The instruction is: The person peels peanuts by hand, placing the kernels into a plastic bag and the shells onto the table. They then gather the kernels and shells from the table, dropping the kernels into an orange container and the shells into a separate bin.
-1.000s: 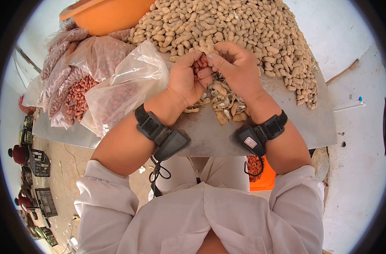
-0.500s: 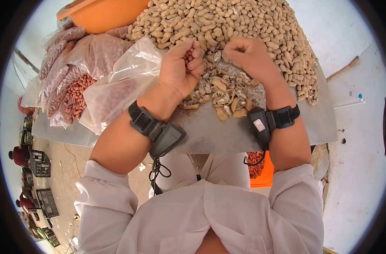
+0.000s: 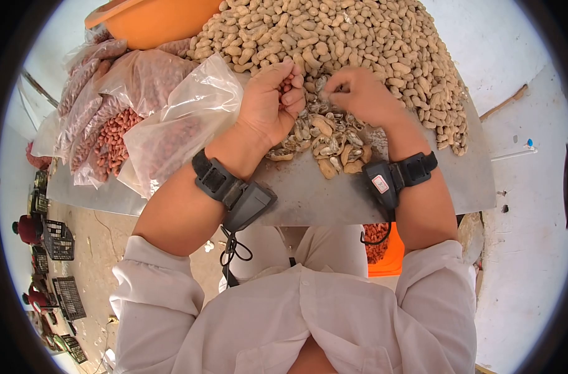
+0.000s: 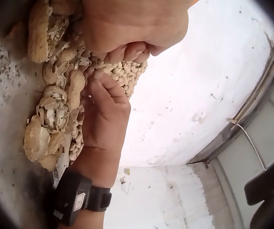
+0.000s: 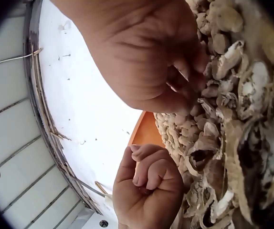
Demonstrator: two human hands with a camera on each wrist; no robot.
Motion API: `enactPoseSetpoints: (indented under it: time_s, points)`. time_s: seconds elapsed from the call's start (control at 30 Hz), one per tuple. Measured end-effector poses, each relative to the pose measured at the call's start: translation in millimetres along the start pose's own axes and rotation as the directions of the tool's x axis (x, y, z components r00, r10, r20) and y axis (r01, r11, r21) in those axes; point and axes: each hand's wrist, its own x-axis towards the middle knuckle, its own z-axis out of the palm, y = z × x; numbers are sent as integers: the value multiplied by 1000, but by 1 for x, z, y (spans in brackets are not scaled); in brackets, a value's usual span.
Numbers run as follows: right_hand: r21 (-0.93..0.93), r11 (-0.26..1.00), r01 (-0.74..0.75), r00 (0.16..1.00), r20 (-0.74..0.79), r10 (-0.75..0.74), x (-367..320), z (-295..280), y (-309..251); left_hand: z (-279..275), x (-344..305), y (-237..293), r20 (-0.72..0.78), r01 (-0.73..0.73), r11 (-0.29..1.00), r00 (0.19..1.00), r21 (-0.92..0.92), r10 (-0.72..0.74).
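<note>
Red peanut kernels [image 3: 286, 86] show inside the curled fingers of my left hand [image 3: 266, 107], above the left side of the broken shells [image 3: 325, 144]. My right hand [image 3: 370, 100] is bent downward at the near edge of the unshelled peanuts [image 3: 383, 37], apart from the left. In the right wrist view, the fingers of my right hand [image 5: 142, 57] bend toward the shells [image 5: 227, 157]; their tips are partly hidden, so whether they pinch anything is unclear. The left wrist view shows my left hand [image 4: 134, 24] above my right hand [image 4: 106, 114].
Clear bags of red kernels [image 3: 141, 84] lie at the left, beside an open plastic bag [image 3: 187, 118]. An orange basin [image 3: 159, 22] stands behind them. Below the metal table [image 3: 309, 199], an orange container [image 3: 388, 258] holds red kernels. Black crates [image 3: 60, 242] stand on the floor.
My hands have separated since one second ago, when they met over the shells. Since half a second ago, my right hand has shifted slightly left and lower; my left hand still holds kernels.
</note>
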Motion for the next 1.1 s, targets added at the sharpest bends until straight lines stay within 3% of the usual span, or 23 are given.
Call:
enactPoseSetpoints:
  time_s: [0.1,0.23,0.63,0.87,1.1]
  points:
    - [357,933,-35,995,-72,64,1,-5,-4,-1,1,-1,0,-7,999,1000,52,7]
    - [695,717,48,984,-154,84,0,0,-10,6,-3,-5,-10,-54,972,998,227,58]
    - [502,841,200,954,-296,-50,-3,4,-21,7,-3,-11,29,-207,835,974,509,224]
    - [410,896,170,955,-294,-47,-8,3,-32,1,-2,-6,125,-268,682,960,681,252]
    - [225,955,192,900,-428,-80,-7,13,-36,1,2,-12,73,-247,721,962,648,264]
